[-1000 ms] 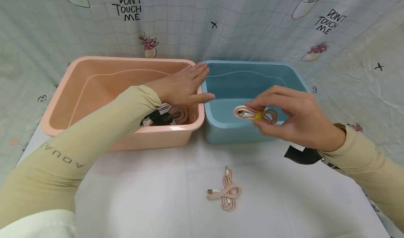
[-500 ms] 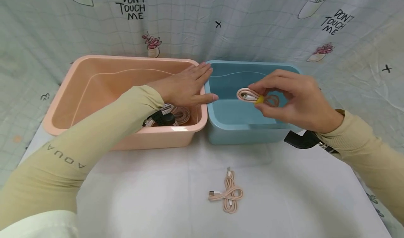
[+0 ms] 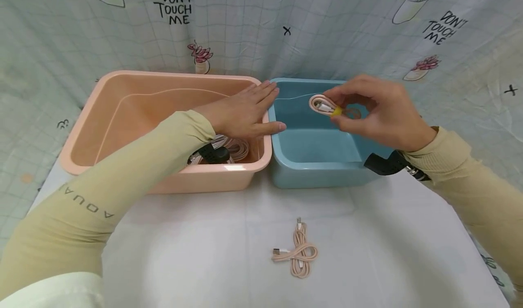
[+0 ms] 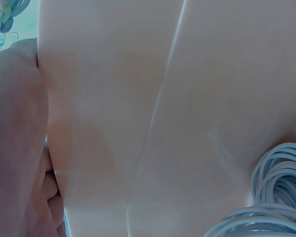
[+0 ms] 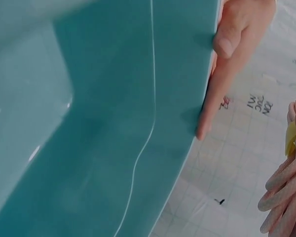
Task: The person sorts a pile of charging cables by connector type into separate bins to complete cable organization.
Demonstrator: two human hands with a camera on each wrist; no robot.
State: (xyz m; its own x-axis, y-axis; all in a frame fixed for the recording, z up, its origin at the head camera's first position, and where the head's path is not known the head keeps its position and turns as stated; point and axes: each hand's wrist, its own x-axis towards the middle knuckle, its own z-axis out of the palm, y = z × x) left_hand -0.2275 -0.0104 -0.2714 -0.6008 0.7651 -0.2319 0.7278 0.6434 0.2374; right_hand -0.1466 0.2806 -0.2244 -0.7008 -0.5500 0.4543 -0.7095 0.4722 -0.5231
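Observation:
My right hand [image 3: 376,110] pinches a coiled pink charging cable [image 3: 323,104] bound with a yellow tie, above the blue bin [image 3: 323,166]. In the right wrist view, that cable's loops [image 5: 286,187] show at the right edge. My left hand [image 3: 245,111] lies with straight fingers across the touching rims of the pink bin [image 3: 204,174] and the blue bin. Coiled cables [image 3: 237,149] lie inside the pink bin, partly hidden by the left wrist; the left wrist view shows grey-looking coils [image 4: 281,177] there. What the right hand's lower fingers do is hidden.
Another pink USB cable [image 3: 300,253], folded and crossed by its own end, lies on the white tablecloth [image 3: 196,244] in front of the bins. A printed cloth [image 3: 241,22] hangs right behind both bins. A black wrist strap [image 3: 384,163] hangs below the right wrist.
My right hand has risen and moved farther back with the pink cable, from the blue bin's front edge to above its inside. The left hand stays on the rims; the view has shifted slightly.

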